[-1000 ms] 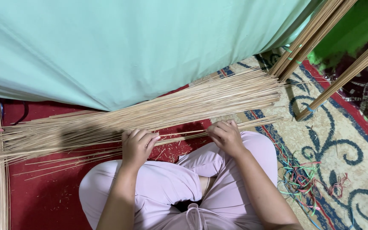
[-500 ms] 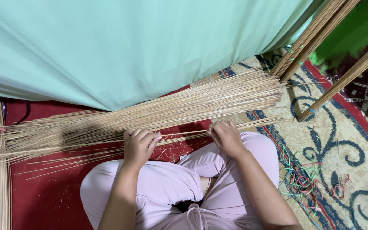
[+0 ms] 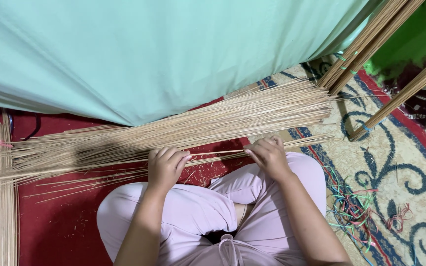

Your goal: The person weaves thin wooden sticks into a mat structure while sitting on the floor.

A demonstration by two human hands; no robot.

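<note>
1. the left hand (image 3: pixel 165 167) is curled narrow, fingertips pinching a thin pale stick (image 3: pixel 218 152); the right hand (image 3: pixel 268 155) closes on the same stick's other end.
2. two hands, one stick held, just above the lap.
3. beyond lies one broad heap of thin straw-coloured sticks (image 3: pixel 183 130), too many to count, on the red carpet (image 3: pixel 50 226).
4. farther back hangs a pale green cloth (image 3: pixel 173 49).

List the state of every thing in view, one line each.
Left hand: curled, fingertips pinching a thin stick.
Right hand: curled, gripping the same stick.
Thin stick: held level between both hands.
Stick pile: loose, spread flat on the floor.
Side bundle: lying straight on the red carpet.
Coloured ties: tangled, loose on the rug.
Green cloth: draped.
</note>
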